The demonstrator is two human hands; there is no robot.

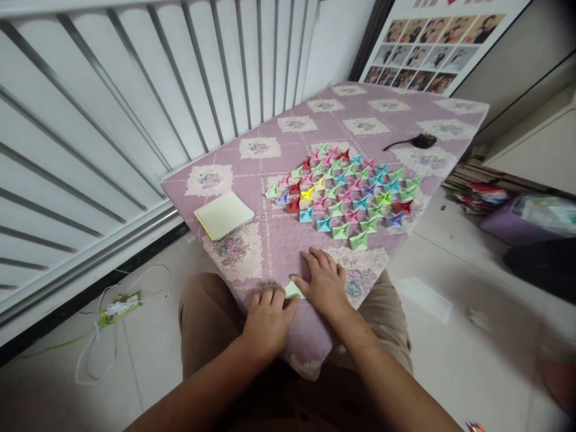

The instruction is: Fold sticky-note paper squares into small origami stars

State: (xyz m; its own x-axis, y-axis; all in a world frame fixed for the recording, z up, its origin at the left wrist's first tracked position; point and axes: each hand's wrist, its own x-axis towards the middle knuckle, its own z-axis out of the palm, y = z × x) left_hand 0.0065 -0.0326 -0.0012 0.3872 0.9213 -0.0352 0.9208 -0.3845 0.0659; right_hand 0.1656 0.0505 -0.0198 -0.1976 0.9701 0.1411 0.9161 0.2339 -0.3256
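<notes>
A small piece of pale green folded paper (pixel 293 290) lies flat near the front corner of the table, with a pointed top showing. My left hand (pixel 270 317) has its fingers curled at the paper's left side, and its thumb presses on the lower edge. From the right, my right hand (pixel 324 281) holds the paper down with the thumb, its other fingers stretched over the cloth. Both hands partly cover the paper. Beyond them stand many folded paper pieces (pixel 335 209) in green, pink, blue, red, yellow and purple, set out in slanting rows.
A stack of square paper sheets (pixel 225 215) lies on the left of the purple flowered tablecloth (pixel 288 240). Farther right is a black object with a cord (pixel 423 141). A white slatted railing (pixel 135 90) borders the left side. A power strip (pixel 120 307) with cables is on the floor.
</notes>
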